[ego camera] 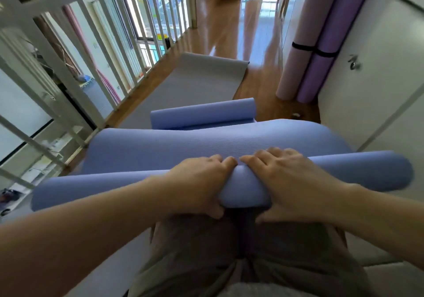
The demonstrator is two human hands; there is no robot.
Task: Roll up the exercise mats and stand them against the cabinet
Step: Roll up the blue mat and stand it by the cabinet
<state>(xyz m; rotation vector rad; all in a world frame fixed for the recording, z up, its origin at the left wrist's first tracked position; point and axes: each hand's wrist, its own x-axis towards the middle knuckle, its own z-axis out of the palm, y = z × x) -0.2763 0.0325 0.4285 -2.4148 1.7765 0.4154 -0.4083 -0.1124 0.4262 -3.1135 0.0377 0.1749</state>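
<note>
Both hands grip the rolled end of the blue mat (103, 188) at its middle. The left hand (202, 182) and right hand (286, 182) lie side by side, almost touching, with fingers curled over the roll and thumbs tucked beneath. The rest of that mat stretches away from the hands, its far end curled up, and a grey mat (195, 83) lies flat beyond it. To the right, a pink roll (296, 62) and a purple roll (321, 67) stand against the white cabinet (378, 67).
</note>
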